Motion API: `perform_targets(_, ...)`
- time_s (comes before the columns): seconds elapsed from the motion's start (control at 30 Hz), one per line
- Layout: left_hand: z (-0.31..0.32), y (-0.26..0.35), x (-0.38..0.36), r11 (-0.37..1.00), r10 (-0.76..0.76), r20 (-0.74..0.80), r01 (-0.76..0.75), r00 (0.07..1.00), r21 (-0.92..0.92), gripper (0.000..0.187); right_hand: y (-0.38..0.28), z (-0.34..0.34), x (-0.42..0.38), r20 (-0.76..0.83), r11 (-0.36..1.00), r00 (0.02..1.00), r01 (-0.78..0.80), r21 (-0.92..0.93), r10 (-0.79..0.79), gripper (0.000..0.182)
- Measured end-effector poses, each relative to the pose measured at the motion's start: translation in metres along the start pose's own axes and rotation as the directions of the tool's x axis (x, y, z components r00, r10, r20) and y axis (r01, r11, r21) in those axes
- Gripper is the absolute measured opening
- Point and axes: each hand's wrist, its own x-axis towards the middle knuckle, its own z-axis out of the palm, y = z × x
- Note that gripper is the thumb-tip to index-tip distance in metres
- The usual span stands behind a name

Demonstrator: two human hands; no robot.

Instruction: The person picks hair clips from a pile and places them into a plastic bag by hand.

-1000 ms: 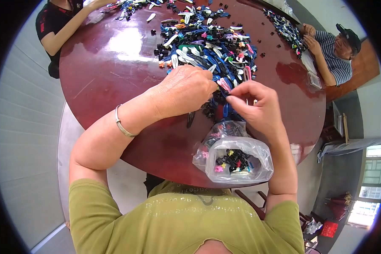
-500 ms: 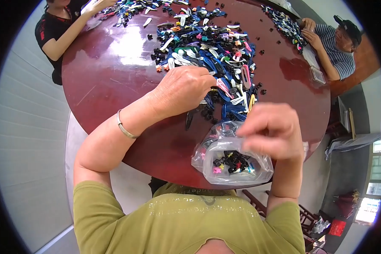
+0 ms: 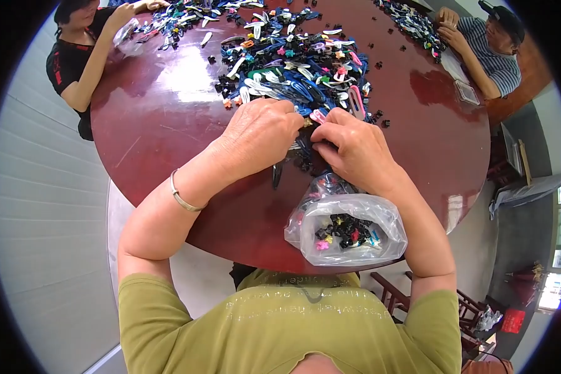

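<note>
A heap of snap hair clips and small claw clips (image 3: 302, 81), mostly blue, white and black, spreads over the table beyond my hands. At its near edge my left hand (image 3: 263, 128) is closed, thumb and fingers together; what they hold is hidden. Close beside it, my right hand (image 3: 355, 146) has curled fingers pinching at the heap, and their contents cannot be made out. A pink clip (image 3: 318, 116) shows between the two hands. Below my right wrist, an opened clear plastic bag (image 3: 389, 215) contains black, pink and yellow small clips (image 3: 346, 229).
The round, glossy red-brown table (image 3: 149, 137) carries more clip piles at the far left (image 3: 177, 25) and far right (image 3: 411, 28). One person (image 3: 75, 62) sits at the left, another (image 3: 495, 56) at the right. A clear box (image 3: 466, 92) lies near the right edge.
My right hand has moved from above the bag up to the heap, beside my left hand. The bag's mouth is now uncovered. My left hand stays nearly in place.
</note>
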Motion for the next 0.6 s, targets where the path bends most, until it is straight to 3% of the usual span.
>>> perform_targets(0.17,-0.007,0.003,0.002,0.997,-0.03,-0.044,0.026,0.999,-0.079,0.01,0.0,0.0,0.0,-0.041,0.999,0.999,-0.01,0.044,0.012,0.005)
perform_targets(0.3,-0.02,0.004,0.0,0.988,0.021,0.097,-0.006,0.995,-0.154,0.01,-0.003,-0.008,0.001,-0.042,0.973,0.998,-0.033,0.23,0.044,0.011)
perform_targets(0.4,-0.029,0.01,-0.001,0.975,0.024,0.236,0.03,0.971,-0.222,0.011,-0.009,-0.016,-0.002,0.097,0.955,0.995,-0.058,0.292,0.03,0.015)
perform_targets(0.47,-0.036,0.014,-0.001,0.976,0.008,0.313,0.061,0.95,-0.209,0.011,-0.008,-0.014,-0.002,0.126,0.967,0.992,-0.042,0.25,0.011,0.015)
perform_targets(0.6,-0.03,0.013,0.0,0.983,0.022,0.264,0.027,0.964,-0.181,0.013,-0.004,-0.008,-0.002,0.1,0.983,0.995,-0.012,0.185,-0.006,0.013)
